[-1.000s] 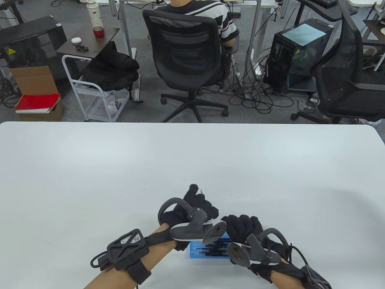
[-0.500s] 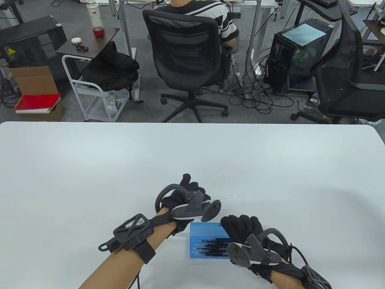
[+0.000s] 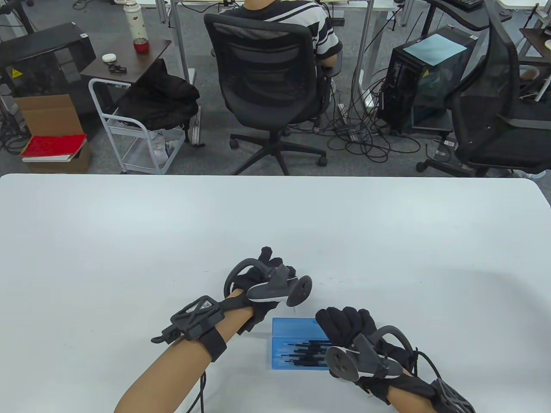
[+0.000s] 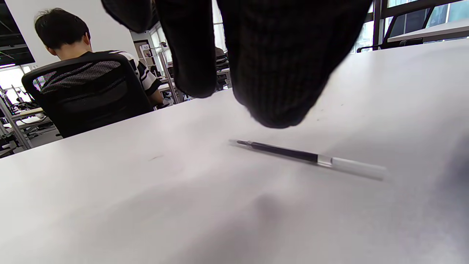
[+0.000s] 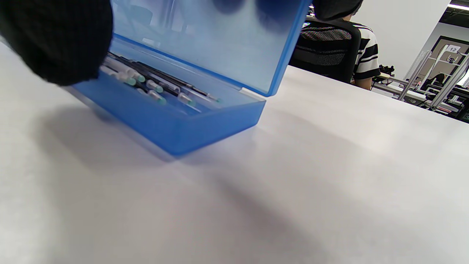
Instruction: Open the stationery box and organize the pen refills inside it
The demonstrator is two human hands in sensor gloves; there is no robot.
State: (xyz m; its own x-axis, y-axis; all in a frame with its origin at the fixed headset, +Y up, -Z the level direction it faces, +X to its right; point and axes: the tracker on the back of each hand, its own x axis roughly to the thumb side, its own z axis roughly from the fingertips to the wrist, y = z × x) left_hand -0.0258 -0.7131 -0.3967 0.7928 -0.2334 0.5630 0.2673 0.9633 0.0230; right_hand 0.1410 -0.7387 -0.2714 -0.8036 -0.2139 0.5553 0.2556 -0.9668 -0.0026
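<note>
One thin, light, roll-prone pen refill (image 4: 307,157) lies on the worktop (image 3: 129,241) under the left hand's (image 3: 262,288) empty, loosely curled fingers; pinch mid-barrel. The right hand (image 3: 348,329) holds the blue stationery box (image 3: 297,344) open.

White table (image 3: 129,241): blue stationery box (image 3: 292,329), loose pen refill (image 4: 307,157).

Refills (image 3: 301,353) lie in the box (image 3: 292,329); one refill (image 4: 307,157) seemingly lies behind-left.
</note>
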